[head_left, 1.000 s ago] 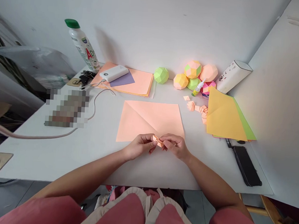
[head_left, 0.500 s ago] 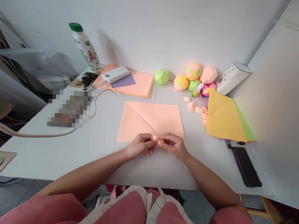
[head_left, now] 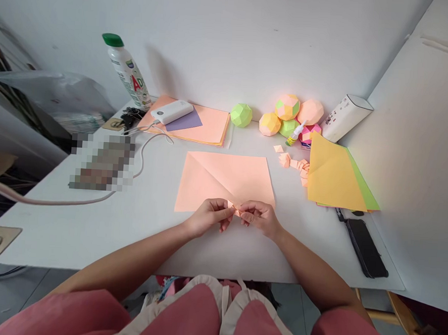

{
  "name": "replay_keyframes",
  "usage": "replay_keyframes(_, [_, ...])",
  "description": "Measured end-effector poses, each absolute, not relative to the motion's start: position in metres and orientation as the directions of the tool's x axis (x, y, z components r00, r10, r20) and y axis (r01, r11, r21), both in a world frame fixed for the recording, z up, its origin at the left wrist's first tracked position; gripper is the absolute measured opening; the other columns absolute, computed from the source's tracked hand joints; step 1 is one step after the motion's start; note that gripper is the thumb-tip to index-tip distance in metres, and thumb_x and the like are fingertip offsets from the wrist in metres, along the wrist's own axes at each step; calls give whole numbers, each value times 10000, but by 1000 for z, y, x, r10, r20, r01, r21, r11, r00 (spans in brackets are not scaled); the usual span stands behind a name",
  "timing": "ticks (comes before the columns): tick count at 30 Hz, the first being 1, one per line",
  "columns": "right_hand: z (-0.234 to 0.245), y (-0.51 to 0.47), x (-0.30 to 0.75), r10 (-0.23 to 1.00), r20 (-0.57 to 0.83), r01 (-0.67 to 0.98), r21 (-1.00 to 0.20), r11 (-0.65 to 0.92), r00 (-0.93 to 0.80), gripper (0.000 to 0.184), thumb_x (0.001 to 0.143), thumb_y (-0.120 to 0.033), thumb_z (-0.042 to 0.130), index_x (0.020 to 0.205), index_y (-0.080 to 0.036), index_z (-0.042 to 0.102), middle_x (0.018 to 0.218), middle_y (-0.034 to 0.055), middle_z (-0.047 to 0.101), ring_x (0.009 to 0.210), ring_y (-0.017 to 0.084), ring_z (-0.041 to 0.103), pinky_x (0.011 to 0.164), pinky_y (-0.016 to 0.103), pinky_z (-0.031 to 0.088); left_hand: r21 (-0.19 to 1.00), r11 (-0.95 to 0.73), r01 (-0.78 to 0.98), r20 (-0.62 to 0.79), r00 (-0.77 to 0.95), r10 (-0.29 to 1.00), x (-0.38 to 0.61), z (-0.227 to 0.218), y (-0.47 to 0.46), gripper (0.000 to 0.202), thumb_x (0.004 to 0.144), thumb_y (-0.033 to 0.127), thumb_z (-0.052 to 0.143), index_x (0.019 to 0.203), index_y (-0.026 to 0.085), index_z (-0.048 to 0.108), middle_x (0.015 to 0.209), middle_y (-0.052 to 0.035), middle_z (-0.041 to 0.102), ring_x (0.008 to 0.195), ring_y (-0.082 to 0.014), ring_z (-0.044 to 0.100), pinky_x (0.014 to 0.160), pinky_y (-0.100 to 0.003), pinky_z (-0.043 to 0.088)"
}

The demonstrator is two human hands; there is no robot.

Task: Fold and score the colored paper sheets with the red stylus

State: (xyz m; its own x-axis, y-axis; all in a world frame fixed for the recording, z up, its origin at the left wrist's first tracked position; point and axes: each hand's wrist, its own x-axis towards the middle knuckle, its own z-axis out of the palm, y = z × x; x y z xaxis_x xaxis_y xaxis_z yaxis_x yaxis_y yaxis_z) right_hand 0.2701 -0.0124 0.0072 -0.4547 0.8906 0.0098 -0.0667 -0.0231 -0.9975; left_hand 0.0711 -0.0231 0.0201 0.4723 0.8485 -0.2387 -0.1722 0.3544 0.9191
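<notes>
My left hand (head_left: 209,216) and my right hand (head_left: 259,217) meet at the near edge of a large peach paper sheet (head_left: 223,180) that lies flat on the white table (head_left: 91,225). Both hands pinch a small folded peach paper piece (head_left: 235,207) between fingertips. Only a sliver of the piece shows between the fingers.
Several small folded peach pieces (head_left: 297,165) lie right of the sheet, beside yellow and green sheets (head_left: 335,175). Paper balls (head_left: 288,115), a glue bottle (head_left: 294,134) and a white box (head_left: 344,117) stand at the back. A power bank (head_left: 172,111) rests on a paper stack; a phone (head_left: 365,247) lies right.
My fingers have closed tighter round the small peach piece, so less of it shows. The hands stay at the same spot on the sheet's near edge.
</notes>
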Motion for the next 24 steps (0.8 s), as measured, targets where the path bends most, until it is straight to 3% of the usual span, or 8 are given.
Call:
replay_keyframes(4, [7,-14,269,912,8,-42,-999,-10,-411,232,770,-404,733,784,-180,675,729,-4,629,547,77,556,516,237,491,913,379,-153,-272,463,843,72,23,-24,454,708,564,734,676,155,539,562,28,589,377,-81,521,357,-207,414])
replay_keyframes(13, [3,-14,268,911,32,-9,-999,31,-411,261,726,-384,773,885,-195,687,828,13,647,689,109,593,598,250,487,910,393,-131,-293,466,835,71,24,-25,455,718,570,719,698,160,521,537,25,601,371,-94,545,353,-208,438])
replay_keyframes(24, [4,-15,268,911,58,-6,-998,60,-408,233,783,-411,714,803,-185,662,742,-2,621,554,79,548,520,232,485,910,403,-96,-310,490,815,73,25,-25,481,697,592,727,744,160,521,497,44,582,346,-101,541,325,-198,421])
